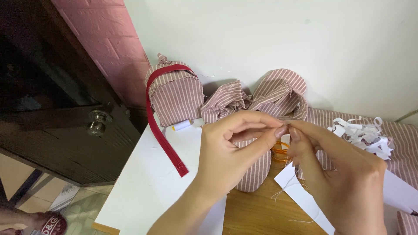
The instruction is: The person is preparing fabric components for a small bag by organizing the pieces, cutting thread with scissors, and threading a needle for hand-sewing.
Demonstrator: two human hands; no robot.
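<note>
My left hand [230,152] and my right hand [339,174] meet fingertip to fingertip above the table, pinching something very thin between them, too small to make out; a loose pale thread [283,189] hangs just below. Under the hands lies a piece of pink-and-white striped fabric [254,169] on the wooden tabletop [252,213]. Behind the fingers, orange-handled scissors [278,150] show partly.
A small striped fabric bag [176,93] with a red strap [163,139] stands at the back left, beside bunched striped fabric [278,93]. White paper scraps [363,132] lie at the right. White paper sheets [152,182] cover the table. A dark door with a knob [98,122] is at the left.
</note>
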